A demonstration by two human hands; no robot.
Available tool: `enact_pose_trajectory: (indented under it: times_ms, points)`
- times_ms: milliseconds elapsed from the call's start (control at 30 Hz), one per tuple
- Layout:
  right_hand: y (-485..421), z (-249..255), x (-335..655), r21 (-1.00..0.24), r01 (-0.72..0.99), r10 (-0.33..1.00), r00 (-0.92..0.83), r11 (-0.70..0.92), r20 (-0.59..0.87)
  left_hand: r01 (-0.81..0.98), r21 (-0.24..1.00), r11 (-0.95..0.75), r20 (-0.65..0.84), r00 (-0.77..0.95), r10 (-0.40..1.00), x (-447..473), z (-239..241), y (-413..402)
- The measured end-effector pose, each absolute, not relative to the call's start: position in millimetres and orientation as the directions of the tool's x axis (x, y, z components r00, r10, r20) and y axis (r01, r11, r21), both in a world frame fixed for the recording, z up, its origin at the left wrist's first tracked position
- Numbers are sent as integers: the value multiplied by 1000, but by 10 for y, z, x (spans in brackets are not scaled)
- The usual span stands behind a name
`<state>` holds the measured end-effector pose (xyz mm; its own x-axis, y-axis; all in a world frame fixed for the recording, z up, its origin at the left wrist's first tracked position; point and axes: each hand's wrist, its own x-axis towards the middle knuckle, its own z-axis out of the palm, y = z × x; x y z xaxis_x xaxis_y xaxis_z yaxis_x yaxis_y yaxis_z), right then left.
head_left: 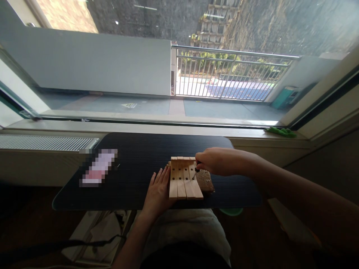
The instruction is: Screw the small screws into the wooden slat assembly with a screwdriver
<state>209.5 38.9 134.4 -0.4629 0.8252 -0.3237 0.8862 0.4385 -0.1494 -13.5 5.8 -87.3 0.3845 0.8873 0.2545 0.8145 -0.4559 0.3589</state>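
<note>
On the near middle of the black bench (134, 186) lies a pale wooden piece of four slats (181, 189), its long axis seemingly near to far. The right hand (214, 160) pinches a dark-handled metal tool (197, 170), tip pointing near and left, at a hole. Probably a screw is being driven; the next move calls for steady turning. The left hand (160, 188), its fingers slightly spread, braces the left edge.

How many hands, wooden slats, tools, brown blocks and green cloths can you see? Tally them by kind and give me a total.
Left hand and right hand: 2
Slats: 4
Tool: 1
Block: 1
Cloth: 1
Total: 9
</note>
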Motion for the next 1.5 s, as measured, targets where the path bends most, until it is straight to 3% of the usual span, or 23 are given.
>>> enact_pose_trajectory:
  times_ms: [167,533,833,1267,1500]
  points:
    - [371,1375,2051,-74,880,819,-464,469,-338,816,354,-457,264,382,886,-135,-891,61]
    - [417,1328,2057,-51,884,837,-457,464,-300,822,342,-456,262,383,886,-133,-897,66]
    - [407,1290,1954,183,804,801,-482,566,-355,816,362,-450,244,383,891,-138,-880,64]
    - [333,1250,2049,-75,824,775,-555,561,-300,814,359,-456,271,377,886,-132,-902,63]
    - [372,1284,2086,-117,810,727,-571,575,-382,812,370,-452,263,375,889,-136,-886,60]
